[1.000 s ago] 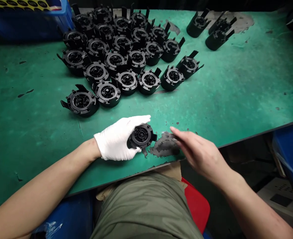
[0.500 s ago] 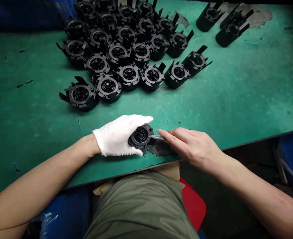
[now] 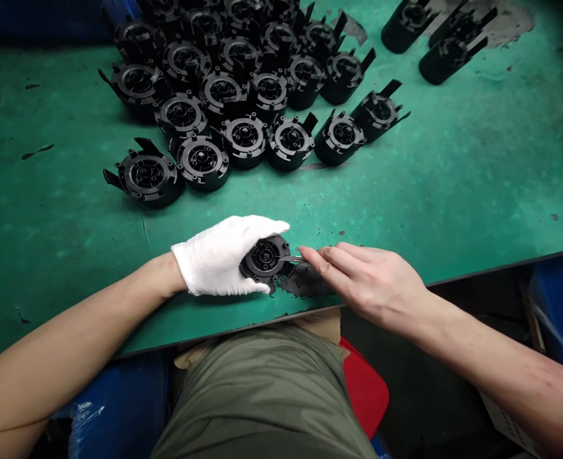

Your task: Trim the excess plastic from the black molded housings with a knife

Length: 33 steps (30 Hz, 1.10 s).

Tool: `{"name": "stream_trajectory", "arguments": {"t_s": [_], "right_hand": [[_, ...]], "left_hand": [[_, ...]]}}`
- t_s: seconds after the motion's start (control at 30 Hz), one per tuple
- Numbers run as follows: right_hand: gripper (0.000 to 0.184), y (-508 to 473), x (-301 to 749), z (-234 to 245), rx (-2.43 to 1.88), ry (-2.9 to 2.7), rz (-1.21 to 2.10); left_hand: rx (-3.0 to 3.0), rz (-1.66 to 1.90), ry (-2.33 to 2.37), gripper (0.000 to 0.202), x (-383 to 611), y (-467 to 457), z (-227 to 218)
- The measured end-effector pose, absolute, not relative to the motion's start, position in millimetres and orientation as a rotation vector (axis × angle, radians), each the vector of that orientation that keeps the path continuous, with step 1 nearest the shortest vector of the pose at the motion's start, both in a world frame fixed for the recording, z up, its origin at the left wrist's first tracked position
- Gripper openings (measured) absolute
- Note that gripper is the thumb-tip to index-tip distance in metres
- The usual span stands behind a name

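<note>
**Item:** one round black plastic part (image 3: pixel 264 260), ringed and ribbed on its face, with thin tabs at the rim. It was held low over the near edge of the green work table (image 3: pixel 458 191), just beside a worn dark patch (image 3: pixel 305 282). **Handling:** it looked light and stiff, though the thin tabs might snap if levered, so the round body was the better place to take hold.

**Left hand** (image 3: pixel 219 256): wearing a white cotton glove (image 3: pixel 204 268), fingers together and curled around the part's back and rim, cradling it with the face turned up.

**Right hand** (image 3: pixel 365 284): bare, with thumb and fingertips (image 3: pixel 317 258) pinched on a small metal blade (image 3: pixel 292 259) (its handle was hidden by the fingers). The tip lay over the part's face, apparently touching it.

**Surroundings:** rows of similar black parts (image 3: pixel 243 137) stood close together on the table, beyond the hands. Three more parts (image 3: pixel 448 60) stood apart at the far right. Below the table edge were olive shorts (image 3: pixel 262 395), a red seat (image 3: pixel 365 389) and a blue bin (image 3: pixel 558 299).
</note>
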State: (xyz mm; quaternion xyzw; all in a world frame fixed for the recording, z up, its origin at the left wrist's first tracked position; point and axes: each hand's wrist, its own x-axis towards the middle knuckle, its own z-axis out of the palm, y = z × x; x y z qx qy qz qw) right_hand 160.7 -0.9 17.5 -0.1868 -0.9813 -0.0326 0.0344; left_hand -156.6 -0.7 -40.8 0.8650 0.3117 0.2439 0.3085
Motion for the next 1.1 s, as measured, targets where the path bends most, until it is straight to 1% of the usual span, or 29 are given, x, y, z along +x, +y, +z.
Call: {"name": "stream_trajectory", "arguments": {"t_s": [0.23, 0.43, 0.63, 0.9, 1.1], "right_hand": [[0.06, 9, 161, 20, -0.454, -3.049, -0.133], [0.068, 17, 161, 21, -0.381, -3.061, -0.041], [0.056, 25, 161, 21, -0.294, -3.083, -0.076], [0.051, 37, 159, 23, -0.179, -3.095, -0.08], [0.042, 44, 160, 21, -0.104, -3.068, -0.057]], "left_hand": [[2.275, 0.642, 0.827, 0.104, -157, 0, -41], [2.265, 0.639, 0.82, 0.102, -157, 0, -43], [2.263, 0.62, 0.833, 0.104, -157, 0, -41], [2.262, 0.639, 0.828, 0.102, -157, 1, -40], [2.259, 0.656, 0.814, 0.103, -157, 2, -41]]}}
